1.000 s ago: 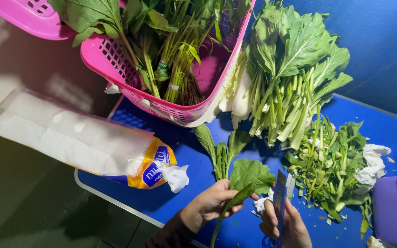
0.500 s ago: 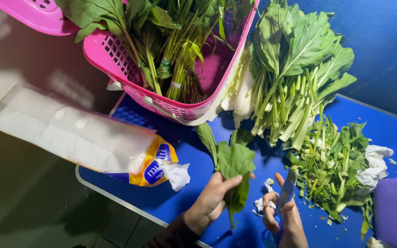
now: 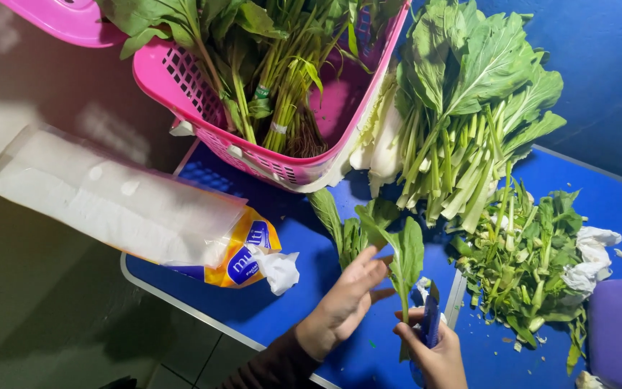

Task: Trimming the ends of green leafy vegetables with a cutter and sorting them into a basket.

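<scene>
Left hand (image 3: 345, 306) fingers pinching a leafy green stalk (image 3: 403, 263); right hand (image 3: 435, 351) fingers clenched on a blue knife (image 3: 430, 324) at its stem. Beyond the fingers, a pink basket (image 3: 181, 86) full of bundled greens. Right of them, trimmed scraps (image 3: 527, 259). Left, a tissue pack (image 3: 131, 209). Underneath, a blue surface (image 3: 289, 302).

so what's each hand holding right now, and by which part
The left hand steadies a leafy green stalk, its fingers against the leaf, just above the stem. The right hand grips a blue-handled knife by its handle.
</scene>
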